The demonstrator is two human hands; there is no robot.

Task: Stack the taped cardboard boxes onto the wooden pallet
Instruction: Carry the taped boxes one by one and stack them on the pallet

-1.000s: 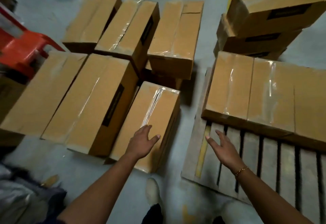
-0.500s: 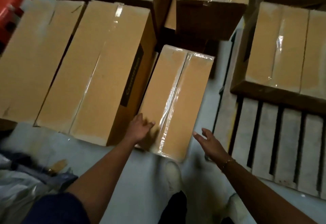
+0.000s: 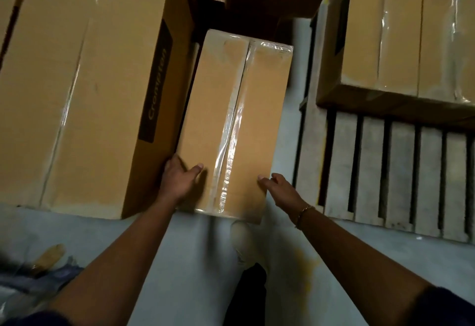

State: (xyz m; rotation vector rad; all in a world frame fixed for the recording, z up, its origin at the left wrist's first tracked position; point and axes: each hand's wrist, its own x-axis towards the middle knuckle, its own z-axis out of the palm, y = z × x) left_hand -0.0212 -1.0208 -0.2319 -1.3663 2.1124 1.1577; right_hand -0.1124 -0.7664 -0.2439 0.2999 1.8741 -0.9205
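1. Cardboard box (image 3: 231, 120), taped along its seam, lies on the floor (image 3: 200, 261) beside the wooden pallet (image 3: 372, 171).
2. Left hand (image 3: 180, 182) clasps its near left corner, thumb on top; right hand (image 3: 281, 192) grips the near right edge.

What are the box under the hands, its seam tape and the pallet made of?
Narrow box: matte tan cardboard, folded flaps meeting. Seam tape: clear glossy plastic film, glare and wrinkles. Wooden pallet: bare greyish wood slats with gaps, seemingly unfinished.
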